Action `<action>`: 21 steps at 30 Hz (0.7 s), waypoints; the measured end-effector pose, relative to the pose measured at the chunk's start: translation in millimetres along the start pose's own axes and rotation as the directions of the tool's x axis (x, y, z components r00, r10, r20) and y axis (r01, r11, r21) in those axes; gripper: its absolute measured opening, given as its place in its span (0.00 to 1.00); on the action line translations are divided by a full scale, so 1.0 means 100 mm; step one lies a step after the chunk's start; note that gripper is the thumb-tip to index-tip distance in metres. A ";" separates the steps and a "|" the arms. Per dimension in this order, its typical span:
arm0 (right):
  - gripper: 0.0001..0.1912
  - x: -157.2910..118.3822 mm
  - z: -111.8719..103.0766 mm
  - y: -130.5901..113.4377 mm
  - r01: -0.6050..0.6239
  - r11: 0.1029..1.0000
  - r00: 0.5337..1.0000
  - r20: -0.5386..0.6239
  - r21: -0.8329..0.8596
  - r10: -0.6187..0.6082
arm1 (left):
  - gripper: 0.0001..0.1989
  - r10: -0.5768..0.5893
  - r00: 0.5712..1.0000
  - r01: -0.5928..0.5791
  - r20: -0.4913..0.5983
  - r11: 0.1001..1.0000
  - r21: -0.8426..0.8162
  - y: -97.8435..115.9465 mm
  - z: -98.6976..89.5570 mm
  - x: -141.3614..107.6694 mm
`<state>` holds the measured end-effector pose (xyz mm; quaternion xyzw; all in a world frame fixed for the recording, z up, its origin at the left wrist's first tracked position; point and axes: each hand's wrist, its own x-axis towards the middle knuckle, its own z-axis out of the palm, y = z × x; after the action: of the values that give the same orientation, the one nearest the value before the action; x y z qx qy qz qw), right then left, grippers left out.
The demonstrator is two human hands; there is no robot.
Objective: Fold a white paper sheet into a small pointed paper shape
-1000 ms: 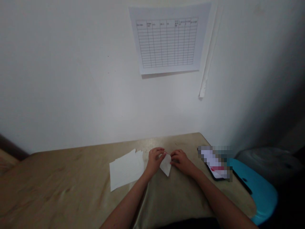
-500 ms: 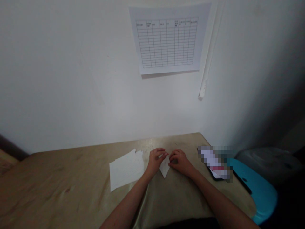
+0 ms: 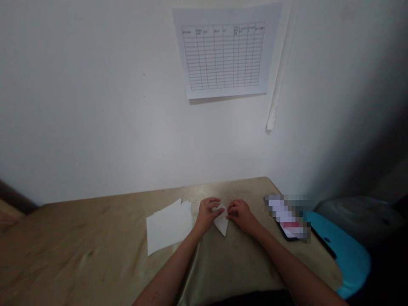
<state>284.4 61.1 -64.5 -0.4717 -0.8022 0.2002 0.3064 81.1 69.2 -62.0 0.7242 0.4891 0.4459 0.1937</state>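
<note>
**Light, pointed paper between your two hands**

The small white paper (image 3: 222,225) is over the middle of the desk (image 3: 105,242), between your left hand (image 3: 208,212) and right hand (image 3: 240,213), one point aimed back towards you. Your left thumb lies over its upper left part with the fingers curled behind, so that side looks pinched. Your right fingers are bunched at its right edge; you cannot tell from here whether they clamp it or only touch it.

Expect it to weigh almost nothing and to be thin, soft, and easy to crease or tear. Hold it lightly by the upper edges, with fingertips rather than a full grip, and leave the narrow point unpressed. The white sheets (image 3: 168,229) lie just beside your left forearm.
</note>
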 end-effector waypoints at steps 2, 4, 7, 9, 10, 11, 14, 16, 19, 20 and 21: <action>0.03 0.00 -0.01 0.00 -0.002 1.000 1.000 -0.008 0.008 0.002 | 0.04 -0.009 1.000 0.009 -0.001 1.000 -0.008 0.00 0.00 0.00; 0.03 -0.01 -0.02 -0.01 0.005 1.000 1.000 -0.016 0.022 -0.004 | 0.04 -0.013 1.000 0.013 0.009 1.000 -0.006 0.00 0.01 -0.01; 0.04 -0.01 -0.02 -0.04 0.010 0.999 1.000 -0.027 0.042 -0.009 | 0.04 -0.004 1.000 0.004 0.026 1.000 -0.001 0.02 0.00 -0.01; 0.05 -0.02 -0.03 -0.06 0.003 0.999 0.999 -0.046 0.054 0.000 | 0.05 0.004 0.999 -0.003 0.044 1.000 -0.002 0.04 0.00 0.00; 0.05 -0.02 -0.03 -0.06 -0.003 0.998 0.998 -0.055 0.060 0.007 | 0.05 0.004 0.999 -0.004 0.052 1.000 -0.001 0.05 -0.01 0.00; 0.05 -0.02 -0.03 -0.07 -0.009 0.998 0.998 -0.063 0.067 0.014 | 0.05 0.005 0.998 -0.005 0.063 1.000 0.002 0.05 -0.01 0.01; 0.05 -0.02 -0.03 -0.07 -0.026 0.996 0.997 -0.069 0.085 0.032 | 0.06 0.003 0.996 -0.006 0.089 1.000 0.028 0.06 -0.01 0.01; 0.06 -0.02 -0.02 -0.06 -0.035 0.996 0.997 -0.065 0.084 0.041 | 0.11 0.002 0.996 -0.006 0.093 0.999 0.044 0.06 -0.01 0.01; 0.05 -0.01 -0.01 -0.06 -0.040 0.997 0.997 -0.061 0.061 0.044 | 0.09 0.002 0.998 -0.005 0.070 0.999 0.034 0.06 0.01 0.00; 0.04 -0.01 -0.01 -0.06 -0.042 0.998 0.997 -0.059 0.053 0.045 | 0.07 0.001 0.998 -0.002 0.058 1.000 0.023 0.06 0.01 -0.01; 0.03 -0.01 -0.01 -0.05 -0.043 0.998 0.997 -0.056 0.048 0.045 | 0.05 -0.004 0.999 0.004 0.045 1.000 0.010 0.05 0.02 -0.01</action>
<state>282.0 57.9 -60.7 -0.4875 -0.7778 0.2120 0.3354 85.2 66.3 -59.4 0.7339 0.4882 0.4268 0.2021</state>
